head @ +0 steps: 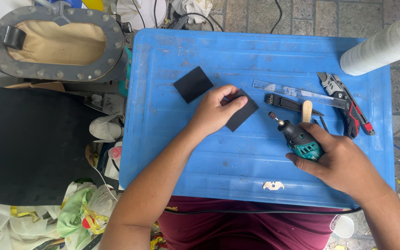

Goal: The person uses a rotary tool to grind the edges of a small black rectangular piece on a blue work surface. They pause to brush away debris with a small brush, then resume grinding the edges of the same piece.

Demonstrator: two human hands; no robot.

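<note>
Seen from the head camera, a blue plastic lid (200, 157) serves as a work surface across the person's lap, and both bare hands rest on it. The left hand (214, 112) presses flat on a dark rubber piece (244, 111), fingers spread over its upper left corner and pinning it to the blue surface near the middle; it is not clenched, only bearing down. A second dark rubber square (193, 84) lies free just beyond that hand, up and to the left, apart from the first. The right hand (341, 159) is wrapped around a teal and black rotary tool (297, 138), gripping its body, with the small bit pointing up and left toward the pinned piece but not touching it. Just past the tool lie a pale wooden stick (307, 111), a black-handled blade (288, 103) and a clear ruler (292, 91), side by side. Farther right sit a grey folding knife (330, 84) and a red and black utility knife (355, 115), touching each other. A loose trapezoid blade (273, 185) lies near the lid's front edge. A white tube (385, 44) juts in at the upper right. To the left of the lid a black rubber sheet (28, 143) covers the ground, with a grey bolted flange (54, 41) above it and crumpled plastic bags (77, 213), white, green and yellow, below.
</note>
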